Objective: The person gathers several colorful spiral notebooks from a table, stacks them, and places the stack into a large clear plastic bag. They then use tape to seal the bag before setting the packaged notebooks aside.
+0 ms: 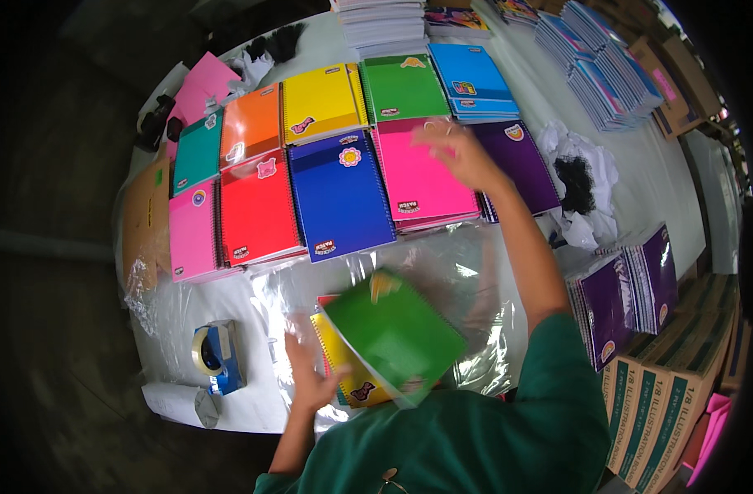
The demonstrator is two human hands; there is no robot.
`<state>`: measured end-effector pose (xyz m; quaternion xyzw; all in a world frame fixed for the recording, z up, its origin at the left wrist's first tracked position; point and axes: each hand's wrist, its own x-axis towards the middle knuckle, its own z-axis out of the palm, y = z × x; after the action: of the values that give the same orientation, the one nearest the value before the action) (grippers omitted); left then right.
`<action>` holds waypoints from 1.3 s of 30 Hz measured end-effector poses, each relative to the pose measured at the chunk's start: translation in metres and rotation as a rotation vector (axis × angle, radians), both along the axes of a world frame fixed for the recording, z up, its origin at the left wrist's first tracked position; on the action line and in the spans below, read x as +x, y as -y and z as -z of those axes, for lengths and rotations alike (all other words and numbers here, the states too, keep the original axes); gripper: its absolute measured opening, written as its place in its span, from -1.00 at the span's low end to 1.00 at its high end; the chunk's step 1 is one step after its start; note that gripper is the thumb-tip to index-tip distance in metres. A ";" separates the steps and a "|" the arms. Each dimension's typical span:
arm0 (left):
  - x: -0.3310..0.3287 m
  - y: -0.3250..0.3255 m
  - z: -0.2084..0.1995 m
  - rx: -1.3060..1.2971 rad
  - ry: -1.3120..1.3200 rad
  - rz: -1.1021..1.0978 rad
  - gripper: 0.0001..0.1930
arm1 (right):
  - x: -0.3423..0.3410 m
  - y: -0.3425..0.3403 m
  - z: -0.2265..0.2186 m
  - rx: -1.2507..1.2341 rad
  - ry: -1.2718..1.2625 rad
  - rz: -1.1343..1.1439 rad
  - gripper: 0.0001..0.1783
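A small stack of spiral notebooks lies before me, a green notebook askew and slightly blurred on top of a yellow notebook. Beside the stack's left edge is my left hand, fingers spread and thumb toward the yellow cover. My right hand, blurred, reaches over the hot-pink notebook pile with its fingers stretched out. Whether it touches the cover I cannot tell. Around it are piles of a dark blue notebook, a purple notebook, a green notebook and a light blue notebook.
Farther left are red, orange and teal notebooks. A blue tape dispenser stands at front left. Clear plastic film covers part of the table. Purple notebooks and cardboard boxes sit at right.
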<state>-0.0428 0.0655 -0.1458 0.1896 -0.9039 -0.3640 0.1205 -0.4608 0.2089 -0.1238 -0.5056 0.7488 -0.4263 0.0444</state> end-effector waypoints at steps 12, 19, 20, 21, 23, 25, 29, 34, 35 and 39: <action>-0.035 -0.051 0.008 0.025 0.284 0.063 -0.39 | -0.137 -0.023 0.058 0.581 -0.629 0.611 -0.64; -0.038 -0.004 0.016 -0.027 0.218 0.126 -0.56 | -0.102 -0.025 0.002 0.109 -0.840 0.631 -0.81; -0.044 0.000 0.005 0.004 0.275 0.121 -0.59 | -0.090 -0.028 -0.014 -0.004 -0.862 0.565 -0.82; -0.051 0.004 0.007 -0.046 0.251 0.146 -0.56 | -0.078 -0.038 -0.038 -0.112 -0.899 0.512 -0.84; -0.053 0.006 0.012 -0.162 0.215 0.165 -0.50 | -0.049 -0.042 -0.065 -0.284 -0.887 0.431 -0.86; -0.058 -0.006 -0.001 -0.269 0.104 0.022 -0.32 | -0.011 -0.053 -0.096 -0.379 -0.852 0.420 -0.86; -0.075 -0.029 -0.057 -0.434 -0.356 -0.037 0.01 | 0.110 -0.055 -0.142 -0.473 -0.350 0.250 -0.89; -0.052 -0.034 -0.112 -0.397 -0.604 0.238 -0.41 | 0.214 -0.081 -0.158 -0.416 0.086 -0.051 -0.84; -0.045 -0.039 -0.119 -0.241 -0.576 0.212 -0.69 | 0.218 -0.091 -0.151 -0.358 0.205 -0.117 -0.83; 0.003 -0.052 -0.060 0.660 -0.459 -0.238 -0.78 | 0.227 -0.088 -0.100 -0.478 0.754 0.070 -0.63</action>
<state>-0.0400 0.1180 -0.0858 0.2350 -0.6602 -0.6505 0.2928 -0.2335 0.2968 -0.0242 -0.2855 0.5774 -0.7430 0.1818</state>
